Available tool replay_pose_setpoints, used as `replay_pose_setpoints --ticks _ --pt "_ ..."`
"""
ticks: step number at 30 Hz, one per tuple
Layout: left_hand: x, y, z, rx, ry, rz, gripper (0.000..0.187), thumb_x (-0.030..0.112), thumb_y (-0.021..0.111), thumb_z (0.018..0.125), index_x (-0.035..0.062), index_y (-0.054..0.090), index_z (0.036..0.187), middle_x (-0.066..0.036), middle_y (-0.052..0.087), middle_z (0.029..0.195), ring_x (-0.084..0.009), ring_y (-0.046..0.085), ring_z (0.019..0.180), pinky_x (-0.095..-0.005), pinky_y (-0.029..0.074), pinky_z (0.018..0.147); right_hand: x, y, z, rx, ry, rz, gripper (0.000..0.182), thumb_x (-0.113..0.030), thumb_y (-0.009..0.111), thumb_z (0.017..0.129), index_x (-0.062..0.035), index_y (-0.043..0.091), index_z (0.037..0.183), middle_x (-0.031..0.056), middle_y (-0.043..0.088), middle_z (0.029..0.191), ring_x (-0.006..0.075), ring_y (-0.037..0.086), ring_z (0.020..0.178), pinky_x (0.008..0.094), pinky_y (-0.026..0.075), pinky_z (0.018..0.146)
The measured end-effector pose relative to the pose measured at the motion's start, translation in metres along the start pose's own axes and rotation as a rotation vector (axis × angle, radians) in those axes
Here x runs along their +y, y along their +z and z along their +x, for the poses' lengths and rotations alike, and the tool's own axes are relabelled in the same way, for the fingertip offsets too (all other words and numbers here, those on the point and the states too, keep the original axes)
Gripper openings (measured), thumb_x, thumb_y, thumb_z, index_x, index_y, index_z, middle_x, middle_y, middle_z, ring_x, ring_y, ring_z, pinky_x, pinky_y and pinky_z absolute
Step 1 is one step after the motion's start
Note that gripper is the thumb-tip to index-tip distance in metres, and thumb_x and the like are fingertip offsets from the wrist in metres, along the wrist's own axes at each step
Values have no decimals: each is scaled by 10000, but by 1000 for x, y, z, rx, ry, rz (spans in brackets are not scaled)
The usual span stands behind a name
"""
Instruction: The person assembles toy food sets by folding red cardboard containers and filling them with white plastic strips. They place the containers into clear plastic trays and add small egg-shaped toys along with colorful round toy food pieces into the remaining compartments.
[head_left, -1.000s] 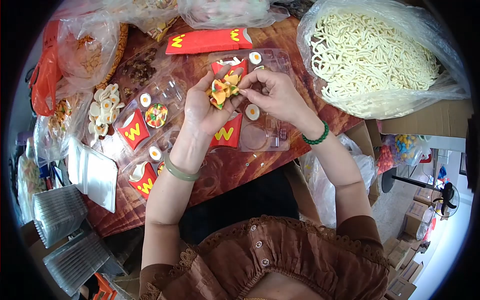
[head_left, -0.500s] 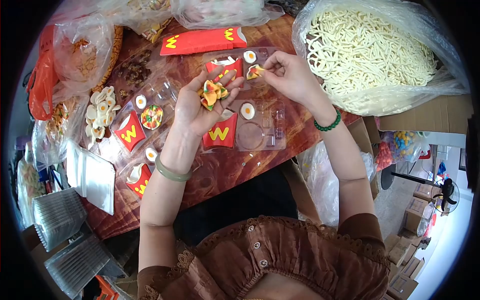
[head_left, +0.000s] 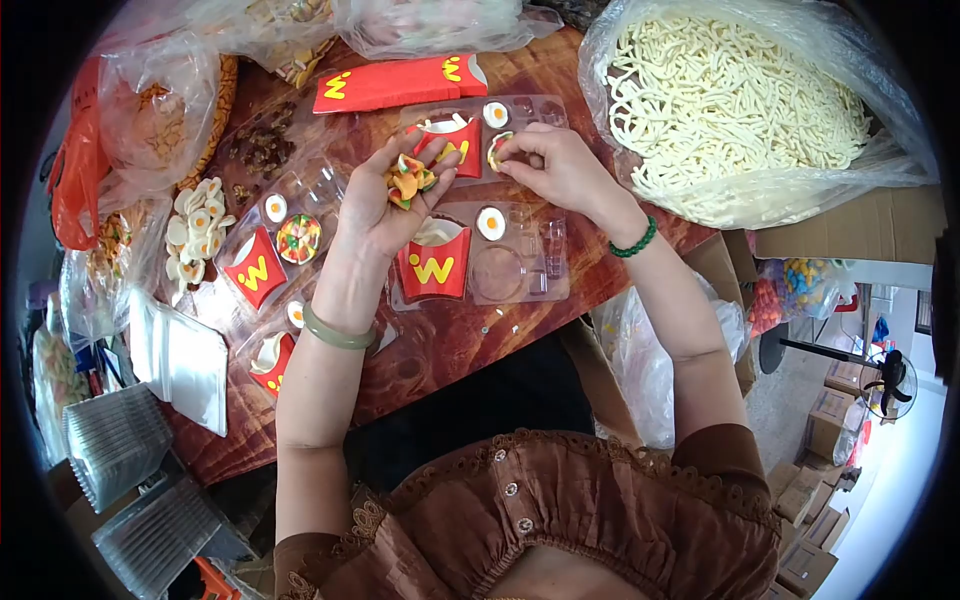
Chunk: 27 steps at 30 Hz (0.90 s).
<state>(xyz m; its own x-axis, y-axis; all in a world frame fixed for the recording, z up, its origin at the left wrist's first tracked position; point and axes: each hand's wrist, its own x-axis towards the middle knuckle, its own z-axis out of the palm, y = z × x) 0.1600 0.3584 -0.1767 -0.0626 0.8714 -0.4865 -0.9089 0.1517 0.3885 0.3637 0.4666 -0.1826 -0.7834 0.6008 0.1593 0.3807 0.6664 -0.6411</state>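
My left hand is palm up, fingers loosely curled around a small pile of toy pizza slices in orange, green and red. Between thumb and fingers, my right hand pinches one toy pizza slice, partly hidden by the fingertips, over the upper clear plastic tray. That tray also holds a red fries box with a yellow mark and a toy fried egg. Closer to me lies a lower clear tray with a red fries box and a toy fried egg.
Left of my arm, another tray holds a fries box and a round toy pizza. Loose toy eggs lie beyond it. Flat red boxes lie at the back. A bag of cream-coloured strips stands at right, stacked trays at left.
My right hand has moved slightly left and down with its pizza slice, which has turned more upright. My left hand has shifted slightly left, still holding the pile.
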Motion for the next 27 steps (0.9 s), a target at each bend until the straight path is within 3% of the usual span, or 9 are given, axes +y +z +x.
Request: replay_pose_setpoints --ticks 8,11,14,17,20,22,24,26,27 --pt "1 1 -4 19 -5 -7 338 202 303 997 -5 440 1228 -228 493 1242 -371 488 1171 -431 459 964 9 8 -5 4 -151 -55 138 -46 637 802 -51 658 939 76 584 877 213 591 772 300 468 667" --pt "1 2 -5 -9 6 1 342 204 292 1001 -5 440 1228 -223 496 1240 -376 485 1174 -430 463 960 4 8 -5 63 -220 -83 160 -33 627 808 -49 658 963 65 580 878 169 581 751 268 459 656" --pt "-4 10 -10 -46 -2 -7 341 203 289 1002 2 439 1233 -197 514 1219 -348 511 1141 -427 466 955 -26 -2 -1 103 -54 112 160 -44 620 831 -42 657 987 38 574 867 112 558 733 231 443 643" --pt "-18 17 -10 -104 -21 49 302 221 360 989 34 494 1185 -121 556 1131 -248 586 971 -394 494 895 -62 -5 9 31 111 428 146 -128 662 841 -36 654 955 9 573 844 65 535 719 224 432 615" --pt "-24 27 -17 -85 -49 81 303 215 360 988 23 487 1185 -127 554 1121 -244 588 962 -376 513 869 -56 2 9 2 18 413 129 -136 672 835 -30 643 903 13 591 833 59 539 693 214 434 606" --pt "-24 24 -14 -91 -55 63 303 209 355 988 16 477 1187 -142 547 1129 -262 586 975 -368 523 853 -64 -8 4 -35 134 438 77 -97 645 850 -25 630 874 19 609 830 64 550 684 217 448 611" --pt "-22 20 -13 -95 -67 45 303 203 350 988 8 467 1189 -157 539 1137 -280 584 988 -360 534 838 -47 -12 2 105 128 806 41 -65 623 857 -26 630 869 13 622 821 62 552 696 230 457 616" --pt "-18 18 -12 -127 -118 -35 305 195 342 988 -3 448 1194 -188 521 1154 -332 571 1028 -355 547 819 -27 -27 3 88 168 758 72 -44 605 858 -13 625 921 32 642 856 76 569 711 245 474 641" --pt "-17 13 -9 -103 -110 -45 307 193 338 989 -8 443 1195 -204 507 1173 -371 558 1053 -374 543 836 -15 -31 4 16 103 454 100 -46 605 857 -8 620 948 39 647 864 80 573 711 246 477 645"
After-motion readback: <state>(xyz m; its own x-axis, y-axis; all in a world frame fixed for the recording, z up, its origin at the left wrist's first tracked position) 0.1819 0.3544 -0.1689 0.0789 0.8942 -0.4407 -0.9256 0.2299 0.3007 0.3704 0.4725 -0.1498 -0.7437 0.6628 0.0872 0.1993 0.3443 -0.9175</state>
